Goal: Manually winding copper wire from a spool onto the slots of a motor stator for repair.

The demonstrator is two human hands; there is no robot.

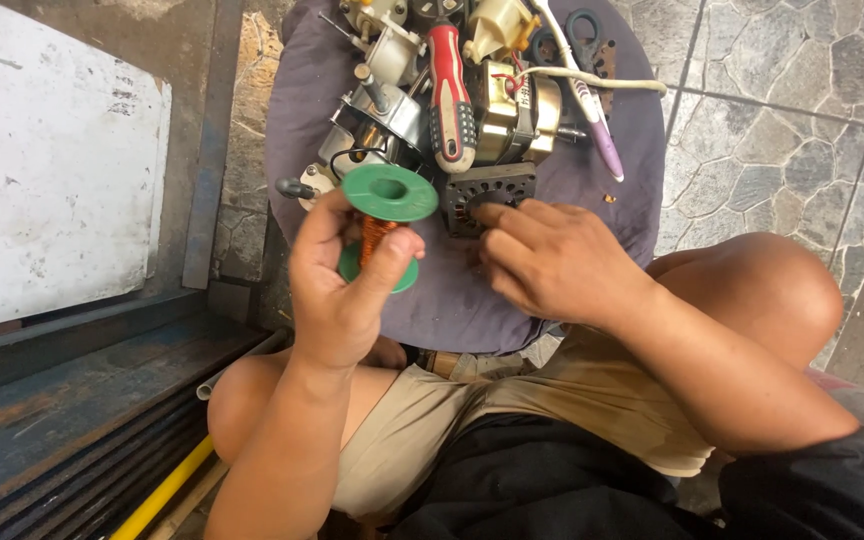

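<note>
My left hand [337, 285] grips a green plastic spool [389, 193] wound with copper wire, held upright just above a round stool covered in purple cloth [642, 150]. My right hand [552, 262] rests on the cloth with its fingertips touching a dark square stator core [482, 190]. Whether the fingers pinch anything is hidden. Spool and stator sit side by side, almost touching.
Behind them on the stool lie a red-and-black screwdriver [450, 100], small motor parts [507, 110], scissors [572, 40], a white cable [592, 80] and a purple pen [602, 140]. Stone paving [782, 100] is at right, a white board [42, 170] and metal rails [72, 400] at left.
</note>
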